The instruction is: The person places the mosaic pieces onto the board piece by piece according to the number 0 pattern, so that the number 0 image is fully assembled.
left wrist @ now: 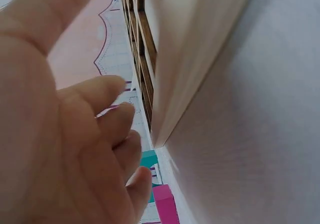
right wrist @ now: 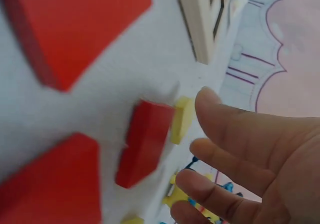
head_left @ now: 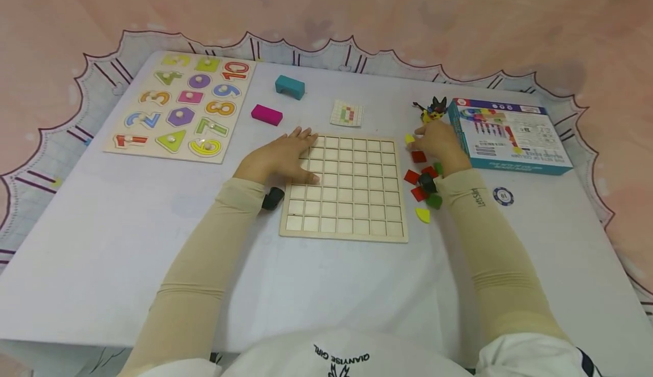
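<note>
A wooden grid board lies flat in the middle of the table, its square cells bare. My left hand is at its upper left edge, fingers spread and thumb over the cells. To the right of the board, my right hand reaches toward a small yellow piece, with the fingertips right beside it. In the right wrist view, thumb and fingers are extended near this yellow piece, just past a red tile. Several red tiles, green pieces and a yellow quarter-round lie below that hand, partly hidden by the wrist camera.
A number puzzle board lies at the left. Behind the grid are a teal arch block, a magenta block and a small pattern card. A figurine, a box and a round chip sit at the right.
</note>
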`<state>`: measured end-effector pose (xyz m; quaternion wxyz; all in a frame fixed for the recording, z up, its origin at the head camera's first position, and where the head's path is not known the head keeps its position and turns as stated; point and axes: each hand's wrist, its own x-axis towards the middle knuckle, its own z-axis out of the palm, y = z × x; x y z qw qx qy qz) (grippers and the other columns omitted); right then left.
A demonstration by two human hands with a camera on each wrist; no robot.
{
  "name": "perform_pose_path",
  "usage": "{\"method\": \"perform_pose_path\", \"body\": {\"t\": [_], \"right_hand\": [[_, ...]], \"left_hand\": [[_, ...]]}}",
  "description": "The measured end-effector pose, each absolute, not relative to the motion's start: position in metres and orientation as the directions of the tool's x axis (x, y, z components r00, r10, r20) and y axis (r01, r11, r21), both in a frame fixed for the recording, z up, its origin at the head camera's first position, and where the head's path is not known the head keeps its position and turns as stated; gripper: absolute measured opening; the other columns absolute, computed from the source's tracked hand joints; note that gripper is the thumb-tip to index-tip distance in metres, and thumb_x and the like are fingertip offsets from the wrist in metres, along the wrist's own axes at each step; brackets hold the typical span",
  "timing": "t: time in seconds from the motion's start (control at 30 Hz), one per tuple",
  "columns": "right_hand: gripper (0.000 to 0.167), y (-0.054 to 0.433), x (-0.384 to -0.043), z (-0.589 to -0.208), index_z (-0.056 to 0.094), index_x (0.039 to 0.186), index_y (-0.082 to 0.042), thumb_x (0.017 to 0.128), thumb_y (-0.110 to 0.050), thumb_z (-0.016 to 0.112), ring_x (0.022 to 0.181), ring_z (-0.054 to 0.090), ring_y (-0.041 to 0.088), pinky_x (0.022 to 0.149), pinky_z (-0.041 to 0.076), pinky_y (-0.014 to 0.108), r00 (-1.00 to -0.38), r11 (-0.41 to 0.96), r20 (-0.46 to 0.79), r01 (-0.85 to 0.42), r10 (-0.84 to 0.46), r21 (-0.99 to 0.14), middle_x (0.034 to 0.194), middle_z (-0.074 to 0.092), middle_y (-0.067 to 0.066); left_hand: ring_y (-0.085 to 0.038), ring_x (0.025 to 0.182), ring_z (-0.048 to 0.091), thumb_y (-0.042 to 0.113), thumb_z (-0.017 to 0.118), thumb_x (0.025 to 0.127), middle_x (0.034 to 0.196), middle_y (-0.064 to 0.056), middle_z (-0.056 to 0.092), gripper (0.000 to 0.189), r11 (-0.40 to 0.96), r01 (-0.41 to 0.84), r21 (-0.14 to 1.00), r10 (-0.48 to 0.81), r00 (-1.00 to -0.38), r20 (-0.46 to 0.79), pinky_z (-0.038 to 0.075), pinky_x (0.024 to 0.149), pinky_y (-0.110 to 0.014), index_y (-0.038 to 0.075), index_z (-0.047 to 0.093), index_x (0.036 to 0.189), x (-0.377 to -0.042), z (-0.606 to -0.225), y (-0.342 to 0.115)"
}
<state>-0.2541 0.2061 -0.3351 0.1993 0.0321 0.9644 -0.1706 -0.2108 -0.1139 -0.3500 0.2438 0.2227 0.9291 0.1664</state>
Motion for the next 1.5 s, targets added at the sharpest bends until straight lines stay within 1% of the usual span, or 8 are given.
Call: {"method": "perform_pose_path", "body": {"t": [0.13, 0.23, 0.47, 0.8, 1.03, 1.23, 1.33, 1.5], "right_hand": [[0.044, 0.2042, -0.2508, -0.3397, 0.053, 0.127, 0.001, 0.089, -0.02, 0.06, 0.117, 0.045, 0.036, 0.096, 0.041, 0.047, -0.928, 0.92, -0.373, 0.13, -0.019, -0.369, 0.131, 0.048, 0.022], [0.041, 0.2033, -0.2497, -0.3403, 0.055, 0.125, 0.001, 0.089, -0.017, 0.059, 0.107, 0.048, 0.033, 0.088, 0.045, 0.044, -0.939, 0.92, -0.342, 0.106, -0.032, -0.378, 0.126, 0.051, 0.023], [0.042, 0.2029, -0.2526, -0.3394, 0.055, 0.126, -0.002, 0.089, -0.021, 0.061, 0.111, 0.046, 0.034, 0.096, 0.041, 0.047, -0.919, 0.9, -0.393, 0.182, 0.013, -0.397, 0.125, 0.051, 0.02], [0.036, 0.2017, -0.2534, -0.3424, 0.058, 0.119, 0.0, 0.086, -0.015, 0.062, 0.106, 0.047, 0.033, 0.092, 0.043, 0.045, -0.933, 0.893, -0.359, 0.163, 0.002, -0.419, 0.122, 0.053, 0.021], [0.03, 0.2009, -0.2578, -0.3447, 0.06, 0.109, 0.0, 0.082, -0.014, 0.066, 0.097, 0.049, 0.029, 0.082, 0.045, 0.038, -0.941, 0.88, -0.335, 0.187, 0.034, -0.436, 0.112, 0.055, 0.018], [0.022, 0.2005, -0.2584, -0.346, 0.057, 0.1, 0.001, 0.083, -0.009, 0.065, 0.087, 0.051, 0.025, 0.071, 0.043, 0.03, -0.949, 0.821, -0.314, 0.208, 0.037, -0.532, 0.105, 0.056, 0.018], [0.024, 0.2012, -0.2579, -0.3461, 0.056, 0.106, 0.002, 0.084, -0.005, 0.062, 0.086, 0.052, 0.023, 0.071, 0.044, 0.028, -0.949, 0.781, -0.315, 0.207, 0.014, -0.589, 0.108, 0.053, 0.018], [0.046, 0.2026, -0.2575, -0.344, 0.051, 0.131, -0.009, 0.087, 0.002, 0.054, 0.093, 0.052, 0.025, 0.082, 0.049, 0.031, -0.935, 0.701, -0.355, 0.247, -0.009, -0.669, 0.122, 0.045, 0.019]], "left_hand": [[-0.027, 0.143, -0.007, 0.045, 0.067, 0.08, 0.156, -0.01, 0.002, 0.098, 0.842, 0.348, 0.412, 0.511, -0.759, -0.403, 0.002, 0.116, -0.043, 0.005, 0.009, 0.148, -0.2082, -0.3503, -0.1149], [-0.028, 0.142, -0.008, 0.041, 0.066, 0.082, 0.155, -0.012, 0.0, 0.096, 0.834, 0.354, 0.422, 0.525, -0.743, -0.415, 0.002, 0.116, -0.044, 0.002, 0.008, 0.147, -0.206, -0.3479, -0.1151], [-0.026, 0.142, -0.009, 0.038, 0.064, 0.085, 0.155, -0.011, -0.004, 0.094, 0.825, 0.332, 0.457, 0.531, -0.731, -0.428, 0.003, 0.116, -0.042, 0.002, 0.005, 0.147, -0.2038, -0.3457, -0.1147], [-0.027, 0.142, -0.007, 0.032, 0.057, 0.091, 0.155, -0.014, -0.001, 0.08, 0.815, 0.339, 0.47, 0.542, -0.733, -0.411, 0.004, 0.116, -0.043, 0.001, 0.009, 0.147, -0.2038, -0.3495, -0.1139], [-0.026, 0.142, -0.007, 0.033, 0.057, 0.091, 0.155, -0.012, -0.001, 0.08, 0.822, 0.337, 0.46, 0.533, -0.741, -0.41, 0.004, 0.116, -0.042, 0.002, 0.009, 0.147, -0.2048, -0.3508, -0.1139], [-0.025, 0.142, -0.007, 0.033, 0.058, 0.09, 0.155, -0.01, 0.0, 0.08, 0.82, 0.33, 0.467, 0.528, -0.75, -0.397, 0.004, 0.116, -0.041, 0.003, 0.01, 0.147, -0.2053, -0.3525, -0.1141], [-0.025, 0.142, -0.007, 0.032, 0.058, 0.09, 0.155, -0.009, 0.0, 0.08, 0.819, 0.325, 0.472, 0.527, -0.753, -0.395, 0.004, 0.116, -0.04, 0.003, 0.01, 0.147, -0.2054, -0.3535, -0.1144], [-0.026, 0.142, -0.008, 0.031, 0.058, 0.09, 0.155, -0.011, 0.0, 0.08, 0.817, 0.323, 0.478, 0.531, -0.746, -0.401, 0.004, 0.116, -0.041, 0.002, 0.01, 0.147, -0.2055, -0.3533, -0.115]]}}
